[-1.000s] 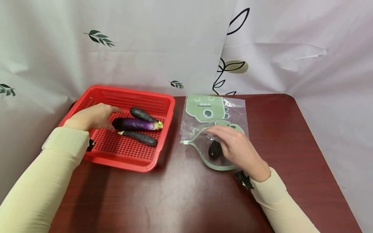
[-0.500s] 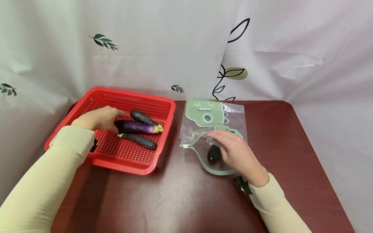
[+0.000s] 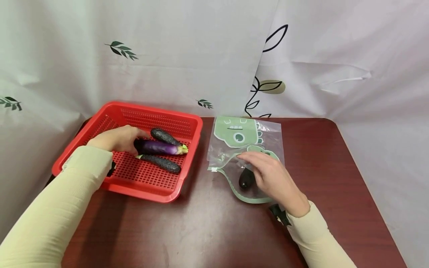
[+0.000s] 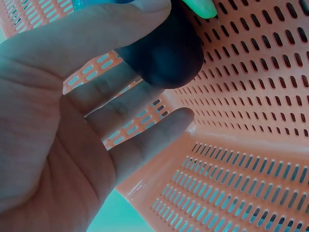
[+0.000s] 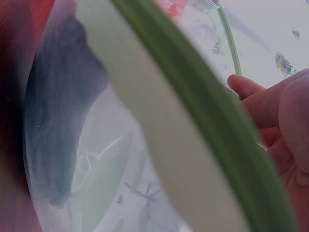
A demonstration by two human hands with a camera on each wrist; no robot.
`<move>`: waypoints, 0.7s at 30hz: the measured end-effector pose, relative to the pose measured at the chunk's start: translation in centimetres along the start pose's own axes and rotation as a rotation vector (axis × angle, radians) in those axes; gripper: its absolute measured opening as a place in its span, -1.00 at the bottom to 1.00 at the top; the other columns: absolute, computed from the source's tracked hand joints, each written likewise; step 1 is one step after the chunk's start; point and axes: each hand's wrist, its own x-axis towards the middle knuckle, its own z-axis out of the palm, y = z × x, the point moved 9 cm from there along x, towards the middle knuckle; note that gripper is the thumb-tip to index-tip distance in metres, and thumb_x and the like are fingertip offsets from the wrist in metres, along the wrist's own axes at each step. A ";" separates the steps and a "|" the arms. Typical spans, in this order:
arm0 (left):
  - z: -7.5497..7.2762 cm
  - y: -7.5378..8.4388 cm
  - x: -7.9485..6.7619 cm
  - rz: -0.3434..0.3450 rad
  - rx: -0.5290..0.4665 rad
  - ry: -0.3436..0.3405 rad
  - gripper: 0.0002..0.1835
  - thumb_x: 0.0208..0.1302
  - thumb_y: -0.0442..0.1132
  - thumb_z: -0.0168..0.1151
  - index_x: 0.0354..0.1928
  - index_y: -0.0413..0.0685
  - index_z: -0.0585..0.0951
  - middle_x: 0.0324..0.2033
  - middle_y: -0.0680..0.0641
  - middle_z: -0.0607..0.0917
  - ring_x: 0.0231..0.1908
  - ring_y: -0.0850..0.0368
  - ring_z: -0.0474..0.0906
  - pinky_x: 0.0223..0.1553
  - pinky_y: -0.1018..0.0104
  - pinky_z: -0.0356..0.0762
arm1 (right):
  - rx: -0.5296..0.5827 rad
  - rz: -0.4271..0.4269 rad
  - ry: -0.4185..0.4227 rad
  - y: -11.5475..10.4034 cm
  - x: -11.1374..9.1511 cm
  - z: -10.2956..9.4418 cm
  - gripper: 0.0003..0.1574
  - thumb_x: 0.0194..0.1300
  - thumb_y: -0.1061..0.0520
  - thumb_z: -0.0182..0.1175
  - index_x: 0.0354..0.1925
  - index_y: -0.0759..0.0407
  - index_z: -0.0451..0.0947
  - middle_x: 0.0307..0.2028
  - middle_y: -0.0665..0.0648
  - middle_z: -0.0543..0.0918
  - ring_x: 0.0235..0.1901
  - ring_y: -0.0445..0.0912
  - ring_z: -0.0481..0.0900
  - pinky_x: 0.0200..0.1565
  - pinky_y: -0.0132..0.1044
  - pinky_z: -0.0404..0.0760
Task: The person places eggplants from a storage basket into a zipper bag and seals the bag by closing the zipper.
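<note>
In the head view, my left hand point(image 3: 117, 139) reaches into the red basket point(image 3: 147, 196) and grips the blunt end of a purple eggplant point(image 3: 161, 147). The left wrist view has the thumb point(image 4: 149, 4) over the eggplant's dark end point(image 4: 169, 55), with fingers beneath it. My right hand point(image 3: 273, 175) holds the upper rim of a clear zip bag point(image 3: 219, 149) with green cartoon print, its mouth gaping. Inside that bag lies a dark, glossy vegetable point(image 3: 246, 179), seen as a long dark shape point(image 5: 58, 116) through the plastic in the right wrist view.
Two dark, bumpy, elongated vegetables lie in the basket, one behind the eggplant point(image 3: 164, 136) and one in front point(image 3: 161, 163). A white slider point(image 3: 213, 169) sits at the bag's left corner. The brown table point(image 3: 201, 230) backs onto a white patterned curtain point(image 3: 167, 56).
My left hand has moved slightly right and closed in on the eggplant's end. The right hand stays at the bag's rim. The head view has tilted up a little.
</note>
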 end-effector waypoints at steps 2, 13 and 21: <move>0.1 -0.1 0.1 -0.006 0.003 -0.001 -0.27 -0.22 -0.29 0.52 0.13 -0.08 0.51 -0.05 -0.19 0.59 -0.04 -0.12 0.50 -0.07 -0.11 0.42 | -0.001 -0.001 0.003 0.0 0.0 0.0 -0.47 0.18 0.41 -0.03 0.06 0.06 0.54 -0.01 -0.01 0.58 0.05 -0.16 0.49 0.13 -0.31 0.35; 0.5 -0.3 0.6 0.004 0.029 -0.004 -0.30 -0.22 -0.29 0.52 0.11 -0.10 0.52 -0.08 -0.18 0.60 -0.07 -0.08 0.51 -0.09 -0.08 0.44 | -0.001 -0.003 0.010 0.0 -0.1 0.0 -0.46 0.16 0.43 -0.03 0.06 0.08 0.54 -0.01 0.01 0.58 0.04 -0.15 0.49 0.13 -0.33 0.34; 0.8 -0.4 0.9 0.004 0.035 -0.003 -0.36 -0.21 -0.28 0.51 0.05 -0.11 0.55 -0.15 -0.13 0.63 -0.14 -0.03 0.53 -0.13 -0.04 0.46 | 0.000 0.002 0.008 0.1 -0.1 0.0 -0.47 0.19 0.41 -0.02 0.06 0.05 0.53 -0.01 -0.01 0.58 0.04 -0.16 0.49 0.13 -0.33 0.33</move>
